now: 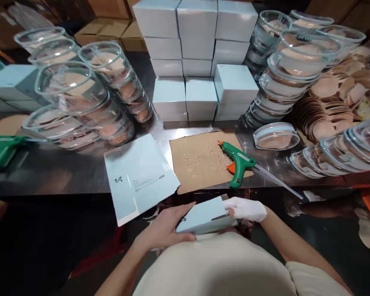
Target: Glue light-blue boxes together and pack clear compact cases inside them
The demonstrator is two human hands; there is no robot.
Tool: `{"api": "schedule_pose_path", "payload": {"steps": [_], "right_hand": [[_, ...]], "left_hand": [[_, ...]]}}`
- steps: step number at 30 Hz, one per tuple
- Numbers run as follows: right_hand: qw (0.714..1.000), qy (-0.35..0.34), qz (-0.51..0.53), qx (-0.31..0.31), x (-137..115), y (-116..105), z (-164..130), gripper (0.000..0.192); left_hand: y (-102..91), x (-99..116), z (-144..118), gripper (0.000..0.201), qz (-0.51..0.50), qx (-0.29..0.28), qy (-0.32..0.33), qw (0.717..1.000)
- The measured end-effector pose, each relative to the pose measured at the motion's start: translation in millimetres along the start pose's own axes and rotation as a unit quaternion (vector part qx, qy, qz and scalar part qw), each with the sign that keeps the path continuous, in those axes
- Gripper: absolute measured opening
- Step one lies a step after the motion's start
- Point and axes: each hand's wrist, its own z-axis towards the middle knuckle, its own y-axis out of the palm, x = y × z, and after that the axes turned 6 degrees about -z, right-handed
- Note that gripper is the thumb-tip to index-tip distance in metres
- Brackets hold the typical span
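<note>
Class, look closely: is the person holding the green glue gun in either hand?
No: the glue gun lies on the cardboard sheet, while both hands hold a pale blue box.

Both hands hold a pale blue box [203, 217] close to the body, below the table edge. The left hand [166, 228] grips its near left corner; the right hand [245, 209], in a white glove, holds its right end. On the steel table [64, 172] lies a flat unfolded carton [140, 176], beside a cardboard sheet [200, 162] spotted with dried glue. A green glue gun [239, 162] rests on that sheet's right edge. Behind it stand stacked pale blue boxes [197, 57], flanked by clear plastic containers [83, 94].
</note>
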Motion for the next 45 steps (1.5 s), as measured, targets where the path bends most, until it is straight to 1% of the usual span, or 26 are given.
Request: {"api": "schedule_pose_path", "payload": {"steps": [1, 2, 3, 4, 5, 7, 8, 9, 10, 13, 15, 18, 20, 21, 23, 25, 27, 28, 30, 31, 33, 35, 39, 42, 44, 45], "right_hand": [[0.997, -0.013, -0.048, 0.056, 0.6, -0.9, -9.4, 0.082], [0.985, -0.029, -0.089, 0.143, 2.5, -0.7, -17.5, 0.076], [0.960, -0.047, -0.119, 0.250, 6.0, 1.2, -23.0, 0.069], [0.922, -0.069, -0.139, 0.354, 11.2, 5.1, -25.0, 0.064], [0.882, -0.093, -0.155, 0.434, 17.5, 10.9, -23.0, 0.065], [0.825, -0.132, -0.192, 0.515, 30.0, 26.1, -8.2, 0.087], [0.809, -0.142, -0.209, 0.532, 34.6, 33.9, 2.7, 0.100], [0.797, -0.146, -0.217, 0.545, 37.3, 40.8, 13.9, 0.106], [0.786, -0.145, -0.220, 0.559, 38.0, 46.1, 24.2, 0.105], [0.769, -0.169, -0.221, 0.576, 30.9, 52.1, 41.3, 0.086], [0.769, -0.205, -0.217, 0.565, 23.7, 52.1, 42.9, 0.082], [0.760, -0.196, -0.163, 0.598, 15.2, 54.5, 44.7, 0.072], [0.740, -0.170, -0.123, 0.639, 12.5, 57.6, 48.9, 0.051], [0.727, -0.168, -0.106, 0.657, 12.3, 58.6, 50.8, 0.042], [0.713, -0.186, -0.078, 0.671, 14.0, 57.6, 50.9, 0.041], [0.723, -0.186, -0.062, 0.663, 17.0, 50.3, 42.6, 0.045], [0.733, -0.126, -0.095, 0.662, 18.0, 35.7, 27.0, 0.038], [0.725, -0.072, -0.132, 0.673, 17.1, 26.0, 18.4, 0.035], [0.700, 0.072, -0.211, 0.679, 12.8, 4.4, 4.5, 0.038], [0.694, 0.147, -0.232, 0.665, 10.2, -6.2, 0.7, 0.041], [0.708, 0.253, -0.219, 0.622, 6.9, -24.2, 0.1, 0.038], [0.728, 0.282, -0.169, 0.602, 8.2, -35.9, 4.5, 0.034], [0.738, 0.214, -0.071, 0.636, 20.4, -41.7, 7.3, 0.027], [0.746, 0.131, -0.001, 0.653, 23.0, -34.1, 2.1, 0.033], [0.735, 0.083, 0.020, 0.673, 15.3, -24.3, -0.5, 0.041], [0.717, 0.047, 0.025, 0.695, 8.6, -18.3, -1.2, 0.046]], "left_hand": [[-1.5, -2.2, -3.8, 0.079, -0.016, 0.009, -0.021, 1.000], [-3.4, -4.6, -7.2, 0.071, -0.029, 0.045, -0.041, 0.998], [-4.9, -6.7, -9.3, 0.066, -0.037, 0.103, -0.052, 0.993], [-5.3, -8.4, -9.6, 0.064, -0.042, 0.174, -0.049, 0.983], [-3.8, -9.4, -7.8, 0.064, -0.046, 0.240, -0.033, 0.969], [6.3, -9.7, 2.2, 0.066, -0.055, 0.325, 0.021, 0.944], [14.6, -9.6, 9.1, 0.068, -0.063, 0.341, 0.051, 0.937], [24.3, -9.8, 16.2, 0.070, -0.074, 0.341, 0.074, 0.934], [34.6, -10.4, 22.6, 0.071, -0.087, 0.335, 0.090, 0.934], [59.6, -14.4, 34.1, 0.066, -0.113, 0.322, 0.103, 0.934], [67.6, -14.6, 38.0, 0.059, -0.119, 0.313, 0.118, 0.935], [70.4, -4.8, 47.5, 0.046, -0.155, 0.338, 0.176, 0.912], [68.7, 4.6, 55.2, 0.044, -0.187, 0.370, 0.212, 0.885], [66.9, 8.4, 58.0, 0.048, -0.186, 0.370, 0.225, 0.882], [61.7, 11.6, 58.8, 0.061, -0.144, 0.332, 0.242, 0.900], [55.3, 8.7, 53.5, 0.057, -0.085, 0.288, 0.230, 0.926], [49.3, 1.4, 45.3, 0.043, -0.070, 0.296, 0.195, 0.932], [47.0, -2.9, 41.6, 0.040, -0.081, 0.319, 0.176, 0.928], [43.9, -11.3, 36.8, 0.036, -0.099, 0.373, 0.142, 0.912], [43.1, -14.5, 36.0, 0.036, -0.102, 0.396, 0.128, 0.903], [42.8, -18.4, 37.2, 0.037, -0.097, 0.419, 0.114, 0.896], [43.4, -19.1, 40.6, 0.039, -0.098, 0.417, 0.116, 0.896], [43.4, -17.0, 48.4, 0.034, -0.126, 0.414, 0.116, 0.894], [41.0, -15.3, 55.0, 0.032, -0.142, 0.426, 0.093, 0.889], [38.7, -12.1, 60.2, 0.034, -0.143, 0.420, 0.083, 0.892], [37.5, -9.4, 63.1, 0.035, -0.143, 0.418, 0.079, 0.894]]}}
